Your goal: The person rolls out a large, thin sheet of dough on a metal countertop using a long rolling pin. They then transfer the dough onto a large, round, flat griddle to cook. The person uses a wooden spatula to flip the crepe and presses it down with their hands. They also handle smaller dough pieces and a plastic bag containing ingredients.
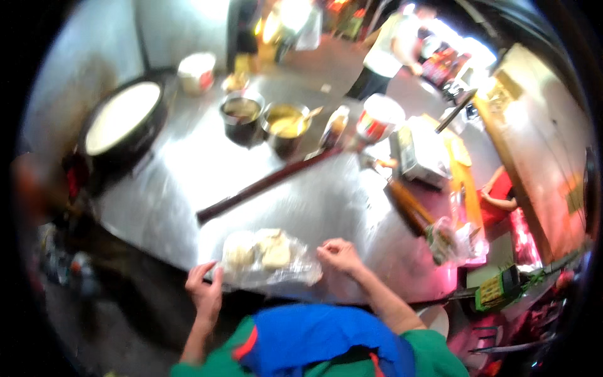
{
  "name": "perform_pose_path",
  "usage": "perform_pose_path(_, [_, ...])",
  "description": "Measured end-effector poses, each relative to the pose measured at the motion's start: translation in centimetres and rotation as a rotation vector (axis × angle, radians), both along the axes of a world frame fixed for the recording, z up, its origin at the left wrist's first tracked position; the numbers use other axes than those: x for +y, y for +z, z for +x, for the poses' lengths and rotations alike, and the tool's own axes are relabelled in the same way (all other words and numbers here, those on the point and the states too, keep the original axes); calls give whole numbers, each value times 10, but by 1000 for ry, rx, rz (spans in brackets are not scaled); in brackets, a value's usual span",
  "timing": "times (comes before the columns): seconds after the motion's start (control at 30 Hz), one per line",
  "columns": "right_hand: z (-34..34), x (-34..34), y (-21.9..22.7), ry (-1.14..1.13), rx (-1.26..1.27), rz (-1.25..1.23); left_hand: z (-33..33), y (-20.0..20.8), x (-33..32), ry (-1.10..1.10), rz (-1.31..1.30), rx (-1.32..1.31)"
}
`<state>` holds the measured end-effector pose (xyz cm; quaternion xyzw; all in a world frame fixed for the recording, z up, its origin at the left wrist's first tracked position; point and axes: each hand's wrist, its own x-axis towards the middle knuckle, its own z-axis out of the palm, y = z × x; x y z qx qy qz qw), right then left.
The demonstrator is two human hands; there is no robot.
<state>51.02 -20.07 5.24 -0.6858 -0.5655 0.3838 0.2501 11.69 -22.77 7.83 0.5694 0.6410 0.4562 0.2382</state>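
Plastic bag (298,271): clear and crumpled, lying flat near the close edge of the tabletop (342,201), in front of the person and between the two hands.
Pale lumps (275,252): soft-looking pieces inside or under the clear film, bunched toward the middle and left; blur hides their exact number.
Long axis of the bag: roughly left to right, along the near edge.
Left hand (204,293): at the bag's left end, with the bag to the right of its fingers; thumb and fingers stand apart and loosely bent, around nothing visible. Contact with the film is likely but unclear.
Right hand (341,256): by the bag's right end, with the bag to the left of its fingers; these curl in close together, and I cannot tell whether they pinch any film.
Nearer hand: the left seems closer to the lumps, though only slightly.
Dark rod (270,183): lies slantwise beyond the bag, apart from both hands.
Pots: a dark pot (242,119) and a pot of yellow stuff (286,122) stand side by side farther back.
Writing: red print shows on the white bucket (380,118) and white tub (196,73), and the bottle (335,128) seems labelled; all too blurred to read.
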Motion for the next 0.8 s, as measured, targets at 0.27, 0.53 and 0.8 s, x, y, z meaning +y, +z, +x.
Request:
perform_pose_path(0.27, [-93, 5, -44, 111, -260, 122, 52, -74, 35, -162, -172, 428])
perform_pose_path(0.53, [-85, 18, -75, 164, -225, -153, 36, -69, 36, -196, -471, 235])
perform_pose_path(0.8, [-59, 47, -89, 447, 183, -321, 4, -110, 74, -334, -771, -261])
